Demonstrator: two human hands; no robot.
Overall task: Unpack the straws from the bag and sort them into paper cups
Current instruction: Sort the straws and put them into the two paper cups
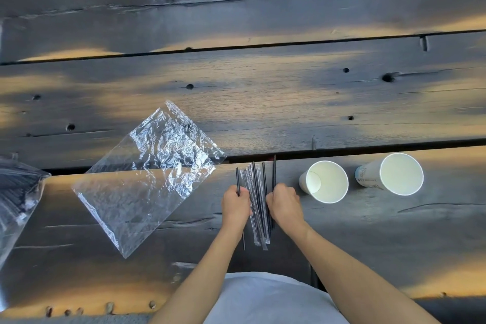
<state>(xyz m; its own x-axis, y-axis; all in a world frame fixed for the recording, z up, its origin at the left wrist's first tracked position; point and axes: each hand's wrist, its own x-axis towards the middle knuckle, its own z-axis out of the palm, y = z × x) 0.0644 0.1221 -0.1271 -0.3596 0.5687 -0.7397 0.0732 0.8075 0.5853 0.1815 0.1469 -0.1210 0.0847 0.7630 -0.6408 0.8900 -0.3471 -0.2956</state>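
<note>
Plank table [263, 102], dark wood; on it a flat, empty clear bag [147, 179] to my left and a second bag [15, 192] with black straws at the left edge. Two paper cups [324, 181] [394, 173], both empty, stand to my right. Between them and the flat bag lie wrapped black straws [259, 205]; my left hand [235, 205] is closed around one straw, my right hand [285, 205] curled on others.

A dark, weathered plank table [263, 102] with knots, cracks and gaps between boards fills the view.
</note>
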